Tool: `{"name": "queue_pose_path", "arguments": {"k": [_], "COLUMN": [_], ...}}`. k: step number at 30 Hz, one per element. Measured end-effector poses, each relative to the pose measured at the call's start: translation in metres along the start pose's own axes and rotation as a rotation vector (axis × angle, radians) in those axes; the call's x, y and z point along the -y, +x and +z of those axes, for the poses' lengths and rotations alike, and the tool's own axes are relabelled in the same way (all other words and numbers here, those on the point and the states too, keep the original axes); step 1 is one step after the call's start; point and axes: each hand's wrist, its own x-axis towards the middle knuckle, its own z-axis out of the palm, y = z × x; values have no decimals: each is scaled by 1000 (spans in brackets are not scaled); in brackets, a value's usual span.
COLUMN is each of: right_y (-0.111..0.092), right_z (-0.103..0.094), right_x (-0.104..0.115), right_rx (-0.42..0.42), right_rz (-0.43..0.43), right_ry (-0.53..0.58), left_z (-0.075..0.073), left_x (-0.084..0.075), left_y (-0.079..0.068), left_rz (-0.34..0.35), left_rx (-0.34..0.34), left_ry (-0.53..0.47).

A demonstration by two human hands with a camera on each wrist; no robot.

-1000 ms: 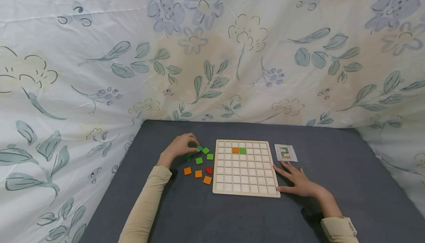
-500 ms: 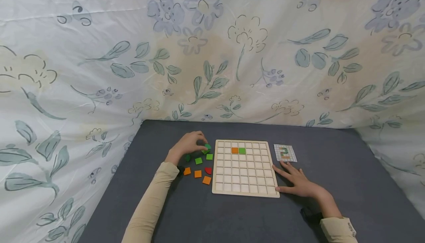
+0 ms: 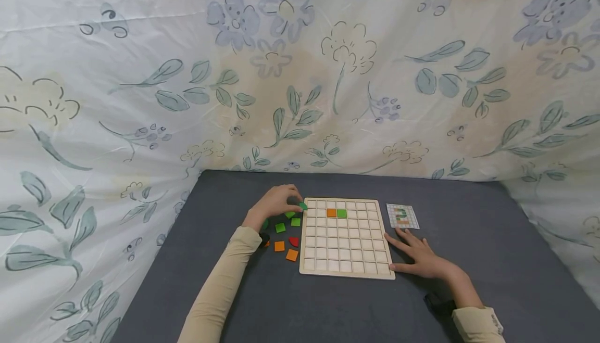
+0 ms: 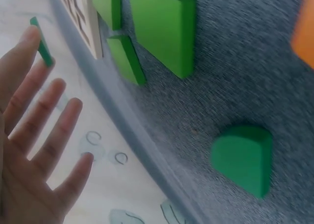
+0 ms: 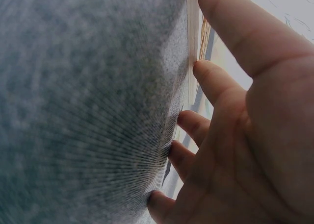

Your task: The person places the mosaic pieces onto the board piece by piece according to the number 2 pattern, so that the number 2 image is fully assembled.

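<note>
Between thumb and index finger my left hand [image 3: 275, 201] pinches a dark green tile [image 4: 42, 41]; in the head view it overlaps the upper left corner of the wooden grid board [image 3: 347, 272]. The other fingers of that hand spread loosely in the left wrist view. On the board's top part sit an orange square tile [image 3: 332, 213] and a light green square tile [image 3: 341, 213], side by side. My right hand [image 3: 422, 257] lies with spread fingers at the board's right edge, thumb and index fingertip touching its side [image 5: 192, 47].
Left of the board lie several light green tiles [image 3: 280, 227], orange squares [image 3: 279, 246], a red rounded piece [image 3: 294, 241] and a dark green rounded piece [image 4: 243, 158]. A small pattern card [image 3: 402, 216] lies right of the board. A floral cloth [image 3: 300, 98] hangs behind the dark table.
My left hand has carried the dark green tile rightward, from among the loose pieces to the board's upper left corner. The right hand has stayed in place.
</note>
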Motion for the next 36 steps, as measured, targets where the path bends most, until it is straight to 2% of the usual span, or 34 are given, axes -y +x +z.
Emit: {"name": "queue_pose_path", "arguments": {"k": [17,36], "right_y": [0,1], "right_z": [-8,-6], "right_x": [13,7], "right_rx": [45,46], "right_rz": [57,60], "right_ry": [-16,-8], "left_z": [2,13], "left_x": [-18,-38], "left_y": [18,42], "left_rz": [68,126], "left_rx": [14,40], "left_ry": [-24,12]}}
